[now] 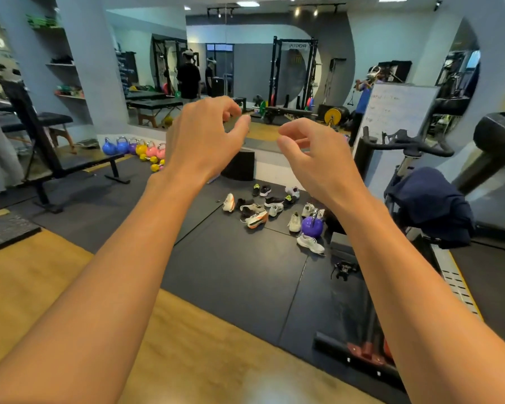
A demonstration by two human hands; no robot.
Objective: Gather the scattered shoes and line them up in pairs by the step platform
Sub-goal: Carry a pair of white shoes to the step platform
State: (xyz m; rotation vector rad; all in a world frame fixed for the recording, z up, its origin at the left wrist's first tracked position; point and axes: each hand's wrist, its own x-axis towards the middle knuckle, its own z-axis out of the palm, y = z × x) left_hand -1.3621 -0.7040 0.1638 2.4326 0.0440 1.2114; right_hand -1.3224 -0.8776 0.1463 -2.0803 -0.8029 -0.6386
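Holds the left hand (200, 135) and the right hand (318, 158) up in front, near each other but apart, backs toward the camera. Curls the fingers (231, 107) of both loosely, thumbs close to forefingers - grips nothing, touches nothing.

Looks past the wrists at the scattered shoes (263, 208), far off on the black floor mat (239, 272), lying at all angles in 1 loose cluster. Picks out a white-and-orange shoe (257, 219) at the near edge of the cluster, a pale shoe (229, 202) tipped on its side at the left end, and a white shoe (310, 244) nearest the camera, just beside a purple kettlebell (312, 225).

Finds the step platform (239, 167) - a low black block - just behind the shoes at the foot of the mirrored wall, partly hidden by the left wrist.

Takes in a row of coloured kettlebells (134, 147) along the wall left of the platform, a black bench (56, 158) further left, an exercise bike (405, 142) at the right with a navy cloth (429, 205) draped over it, a whiteboard (397, 112) behind the bike, and wood floor (187, 345) in the foreground.
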